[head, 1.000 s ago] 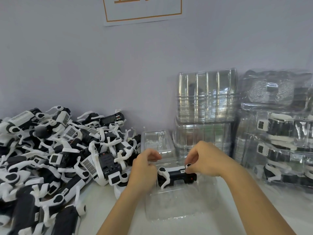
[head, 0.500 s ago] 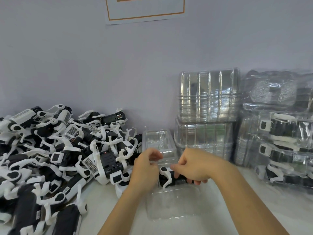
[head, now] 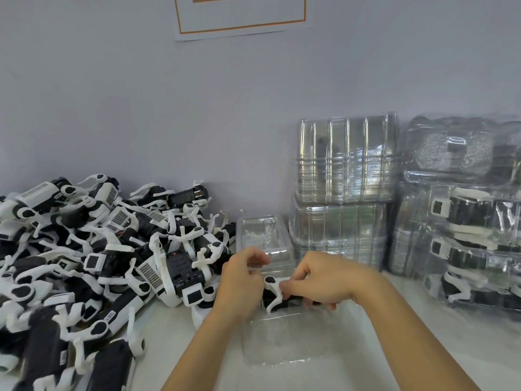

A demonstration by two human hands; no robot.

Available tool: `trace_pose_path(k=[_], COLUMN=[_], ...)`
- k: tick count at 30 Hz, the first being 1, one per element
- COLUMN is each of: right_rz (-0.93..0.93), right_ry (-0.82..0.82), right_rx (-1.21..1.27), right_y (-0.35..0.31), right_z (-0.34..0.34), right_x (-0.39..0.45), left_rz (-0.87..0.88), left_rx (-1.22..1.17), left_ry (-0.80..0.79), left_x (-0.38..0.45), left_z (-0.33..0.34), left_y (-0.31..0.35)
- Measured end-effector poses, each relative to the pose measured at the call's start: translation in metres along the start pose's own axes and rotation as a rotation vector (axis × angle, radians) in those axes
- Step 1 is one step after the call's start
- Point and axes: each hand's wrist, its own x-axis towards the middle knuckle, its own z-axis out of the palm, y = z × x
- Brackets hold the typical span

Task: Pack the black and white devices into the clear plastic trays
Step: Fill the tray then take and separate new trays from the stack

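Black and white, the device (head: 277, 296) lies across the far end of the open clear tray (head: 284, 342), which sits on the desk near its front edge. Its long axis runs left to right, parallel to the desk's back edge, and a white curved strap shows at its left end.

The right hand (head: 321, 280) covers most of the device from above, fingers curled down over its body and thumb tip pinching the white strap. The left hand (head: 239, 283) is at the device's left end, fingers curled; whether it grips the device or the tray's rim cannot be told, since the hand hides the contact. Both hands are touching or just beside the device, the right holding more of it. Seating it probably calls for pressing straight down, with the device kept square to the tray's walls.

One device is in hand, and one open tray is under it. Just behind stands one more empty tray (head: 263, 235). A pile of loose devices (head: 98, 263), too tangled to count, fills the desk's left side up to the wall. Toward the back right, two stacks of empty trays (head: 344, 193) stand one on the other. At the right edge lie packed trays (head: 476, 238), at least three with devices visible inside.
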Motion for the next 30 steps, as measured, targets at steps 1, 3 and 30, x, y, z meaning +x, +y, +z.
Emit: trace_pose_path(k=[1, 3, 30], right_rz=[-0.002, 0.000, 0.083], right_ry=[0.000, -0.001, -0.056], right_rx=[-0.012, -0.018, 0.023], right_y=[0.000, 0.001, 0.007], right_z=[0.000, 0.001, -0.005], right_x=[0.001, 0.001, -0.002], left_rz=[0.002, 0.004, 0.032], left_rx=[0.001, -0.001, 0.032], left_ry=[0.000, 0.000, -0.076], left_x=[0.000, 0.000, 0.002], left_z=[0.000, -0.001, -0.004], left_y=[0.000, 0.000, 0.001])
